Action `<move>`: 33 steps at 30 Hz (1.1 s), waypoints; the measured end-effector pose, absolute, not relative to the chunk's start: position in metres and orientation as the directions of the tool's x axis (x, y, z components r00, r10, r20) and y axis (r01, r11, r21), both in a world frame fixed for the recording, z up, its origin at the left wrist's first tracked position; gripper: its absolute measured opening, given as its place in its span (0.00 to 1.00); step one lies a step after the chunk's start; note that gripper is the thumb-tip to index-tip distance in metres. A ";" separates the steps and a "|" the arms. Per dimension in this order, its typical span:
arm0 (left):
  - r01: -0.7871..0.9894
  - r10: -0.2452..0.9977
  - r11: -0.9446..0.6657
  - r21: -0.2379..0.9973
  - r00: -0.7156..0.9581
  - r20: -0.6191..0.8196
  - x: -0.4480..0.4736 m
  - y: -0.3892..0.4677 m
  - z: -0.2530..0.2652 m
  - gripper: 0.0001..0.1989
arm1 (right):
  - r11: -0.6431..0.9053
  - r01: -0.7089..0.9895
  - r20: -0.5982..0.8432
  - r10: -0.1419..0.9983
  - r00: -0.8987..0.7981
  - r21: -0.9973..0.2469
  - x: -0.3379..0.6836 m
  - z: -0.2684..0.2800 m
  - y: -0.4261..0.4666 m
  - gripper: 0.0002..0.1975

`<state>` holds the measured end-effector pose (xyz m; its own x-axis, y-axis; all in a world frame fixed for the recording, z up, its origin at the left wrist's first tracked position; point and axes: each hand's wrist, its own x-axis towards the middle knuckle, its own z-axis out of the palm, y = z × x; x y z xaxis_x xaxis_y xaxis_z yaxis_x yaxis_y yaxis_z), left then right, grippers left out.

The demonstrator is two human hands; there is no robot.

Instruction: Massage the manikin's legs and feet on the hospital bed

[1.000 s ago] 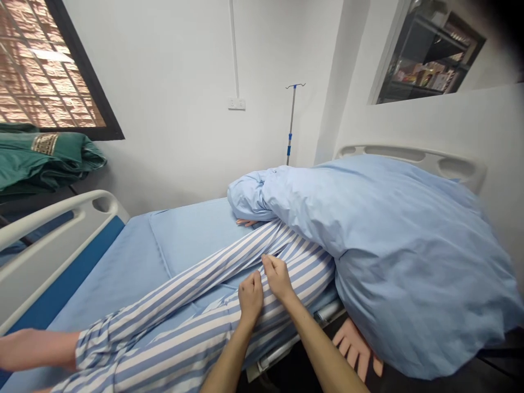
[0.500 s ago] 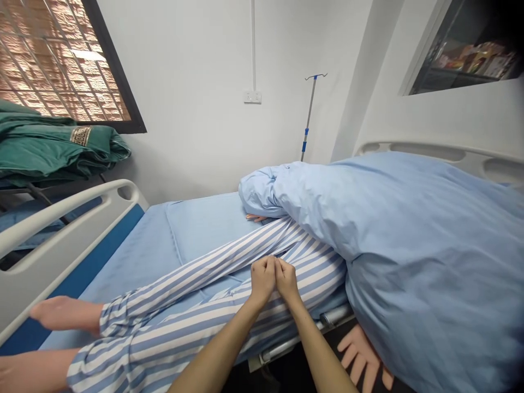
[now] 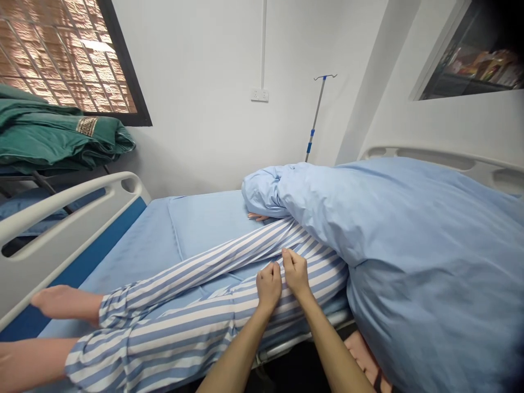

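Both of my hands are curled into fists over the thigh of a figure lying on the bed, which looks like a mannequin. My left hand [image 3: 269, 286] is against or just above the blue-and-white striped trousers [image 3: 192, 322]. Slightly farther forward and to the right is my right hand [image 3: 295, 271], with a narrow gap between the two. No cloth shows pinched in either fist. A light blue quilt [image 3: 393, 218] covers the upper body, bunched at the hips. The bare feet [image 3: 67, 304] point left.
The bed's white footboard [image 3: 77, 213] stands at left, its headboard [image 3: 442, 158] at right. An IV pole [image 3: 316, 120] rises behind the bed. A folded green quilt [image 3: 53, 136] lies under the barred window. One of the figure's hands [image 3: 362, 352] hangs at the near bed edge.
My two fists were pressed together and have come apart. The right one has moved forward and right, the left slightly right and nearer. The view has shifted slightly.
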<state>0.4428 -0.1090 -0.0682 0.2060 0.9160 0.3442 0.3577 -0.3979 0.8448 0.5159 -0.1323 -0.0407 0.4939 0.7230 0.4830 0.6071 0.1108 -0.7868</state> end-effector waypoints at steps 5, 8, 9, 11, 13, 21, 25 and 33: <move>0.310 0.926 -0.371 0.876 0.198 0.322 0.442 -0.110 -0.068 0.18 | 0.033 0.714 0.482 0.760 0.437 -0.699 0.524 -0.058 -0.133 0.19; 0.261 0.943 -0.318 0.911 0.190 0.274 0.446 -0.110 -0.059 0.18 | 0.036 0.715 0.484 0.760 0.434 -0.699 0.525 -0.065 -0.132 0.19; 0.236 0.945 -0.306 0.922 0.191 0.265 0.449 -0.110 -0.055 0.18 | 0.045 0.702 0.482 0.758 0.440 -0.711 0.525 -0.065 -0.132 0.19; 0.184 0.943 -0.300 0.936 0.203 0.263 0.456 -0.111 -0.049 0.18 | 0.066 0.665 0.468 0.762 0.448 -0.744 0.527 -0.063 -0.132 0.19; 0.164 0.943 -0.299 0.940 0.204 0.264 0.462 -0.113 -0.048 0.18 | 0.074 0.618 0.446 0.759 0.474 -0.783 0.529 -0.062 -0.132 0.18; 0.279 0.935 -0.327 0.903 0.230 0.268 0.463 -0.114 -0.070 0.19 | 0.129 0.447 0.373 0.772 0.514 -0.885 0.533 -0.055 -0.131 0.18; 0.257 0.935 -0.326 0.910 0.227 0.272 0.463 -0.114 -0.068 0.19 | 0.165 0.491 0.390 0.829 0.400 -0.855 0.542 -0.045 -0.133 0.18; 0.187 0.950 -0.272 0.944 0.206 0.233 0.463 -0.112 -0.067 0.18 | 0.093 0.628 0.430 0.805 0.409 -0.773 0.551 -0.062 -0.131 0.18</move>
<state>0.4633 -0.1116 -0.0673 0.2064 0.9502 0.2334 0.1869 -0.2725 0.9438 0.5514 -0.1308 -0.0620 0.4093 0.8047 0.4300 0.6279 0.0935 -0.7726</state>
